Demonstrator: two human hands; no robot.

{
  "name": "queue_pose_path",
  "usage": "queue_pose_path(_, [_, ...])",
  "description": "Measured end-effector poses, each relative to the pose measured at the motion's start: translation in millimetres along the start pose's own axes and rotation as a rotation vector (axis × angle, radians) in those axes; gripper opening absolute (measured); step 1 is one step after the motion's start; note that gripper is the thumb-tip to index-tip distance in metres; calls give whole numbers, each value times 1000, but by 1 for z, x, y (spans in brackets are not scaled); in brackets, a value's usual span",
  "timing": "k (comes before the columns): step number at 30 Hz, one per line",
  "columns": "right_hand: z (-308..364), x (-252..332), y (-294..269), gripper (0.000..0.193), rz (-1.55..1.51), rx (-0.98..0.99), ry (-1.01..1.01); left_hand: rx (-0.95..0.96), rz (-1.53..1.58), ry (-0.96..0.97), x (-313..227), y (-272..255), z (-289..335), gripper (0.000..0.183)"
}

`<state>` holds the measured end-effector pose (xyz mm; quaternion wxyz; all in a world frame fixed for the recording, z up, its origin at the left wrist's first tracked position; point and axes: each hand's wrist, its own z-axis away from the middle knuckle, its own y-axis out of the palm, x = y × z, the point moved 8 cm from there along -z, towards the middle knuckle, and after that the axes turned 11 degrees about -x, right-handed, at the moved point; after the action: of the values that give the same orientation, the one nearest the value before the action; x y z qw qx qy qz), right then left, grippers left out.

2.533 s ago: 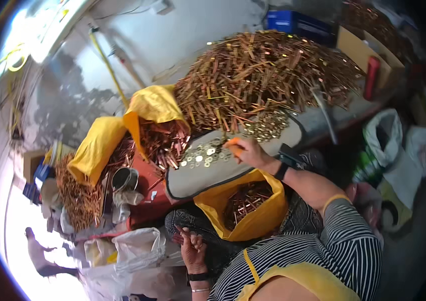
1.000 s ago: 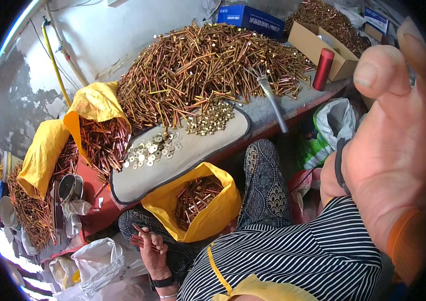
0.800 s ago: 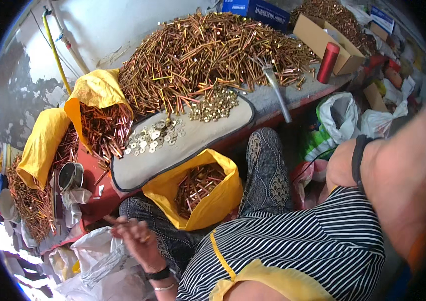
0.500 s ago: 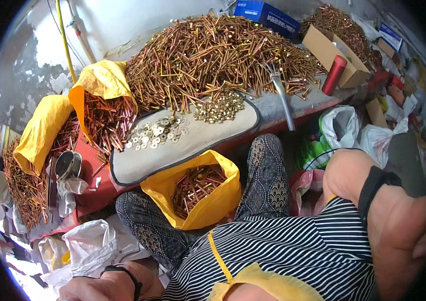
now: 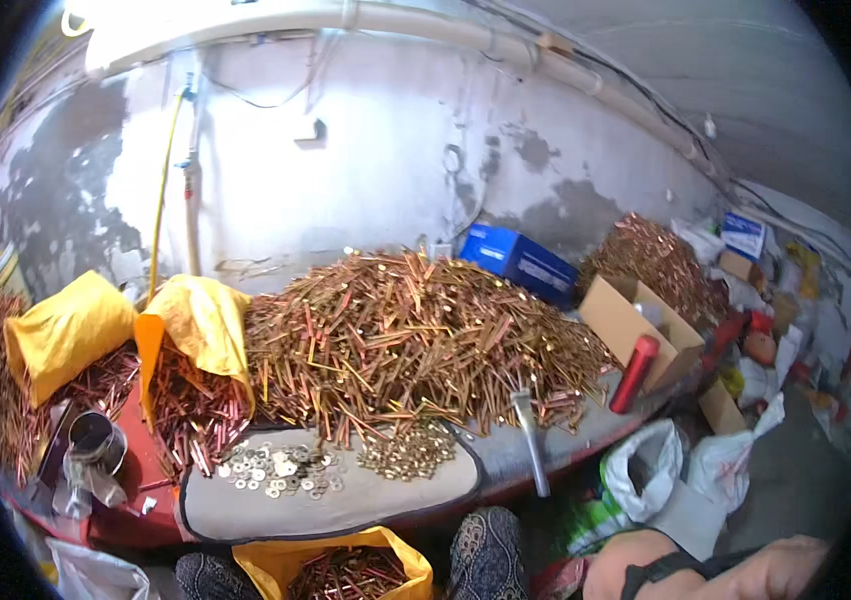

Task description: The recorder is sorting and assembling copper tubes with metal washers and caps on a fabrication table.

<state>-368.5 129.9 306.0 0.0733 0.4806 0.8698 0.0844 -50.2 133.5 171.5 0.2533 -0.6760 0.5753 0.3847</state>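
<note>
One right hand [image 5: 770, 570]: low at 4 o'clock, cut by the edge; its fingers do not show, so I cannot tell if the grip is open or closed. Nearest to it are white bags [image 5: 720, 468].
Left hand: just gone out of view, so its grip cannot be told; I judge the handling of parts is paused, as no visible hand touches them.
Yellow sack [image 5: 417, 562]: at 6 o'clock, between two patterned knees [image 5: 490, 555], with copper-coloured rods [image 5: 345, 575] inside.
Grey pad [image 5: 275, 515]: at 7 o'clock on the tabletop [image 5: 580, 442], carrying washers [image 5: 280, 468] and, beside them toward 6, small brass-coloured pieces [image 5: 410, 448].
Rod heap [image 5: 395, 345]: at the centre, behind the pad.
Blue box [image 5: 517, 262]: at 2 o'clock, behind the heap.
Wall [image 5: 375, 180]: at 12 o'clock, showing more since the view tipped up.
</note>
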Motion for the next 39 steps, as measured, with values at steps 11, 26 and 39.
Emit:
queue_pose_path(11, [7,-45,-41,32,91,-55,71,-124,-106,-36,28,-9,-8,26])
queue_pose_path(26, [15,-68,-20,28,65,-118,40,-336,-31,-63,25,-61,12,30])
queue_pose_path(39, [133,-364,2,15,692,215,424,-596,593,-637,197,-86,-113,24])
